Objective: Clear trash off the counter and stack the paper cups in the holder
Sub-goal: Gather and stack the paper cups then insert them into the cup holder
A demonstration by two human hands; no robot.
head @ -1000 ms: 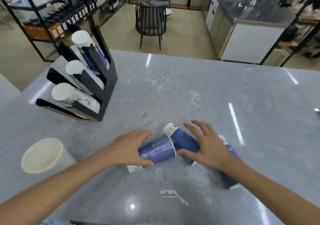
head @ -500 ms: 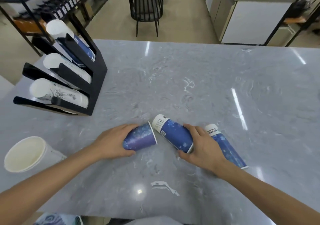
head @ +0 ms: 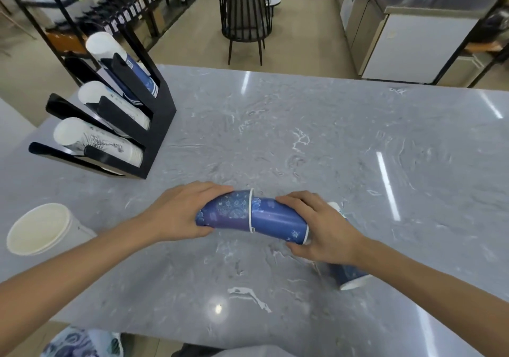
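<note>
My left hand [head: 179, 213] grips a dark blue paper cup [head: 225, 210] lying sideways just above the grey counter [head: 303, 136]. My right hand [head: 319, 227] grips a second blue cup [head: 278, 219], whose base is pushed into the first cup's mouth. A third blue cup [head: 349, 276] lies on the counter under my right wrist, mostly hidden. The black cup holder [head: 159, 125] stands at the back left, its three slanted slots holding stacks of white and blue cups.
A white paper cup [head: 41, 230] stands upright at the counter's left edge. Beyond the far edge are a black chair [head: 245, 20], shelving on the left and a white cabinet [head: 418, 45] on the right.
Both hands lifted the two blue cups from lying side by side and brought them together, so the right cup now nests into the left one. The camera view shifted slightly.
</note>
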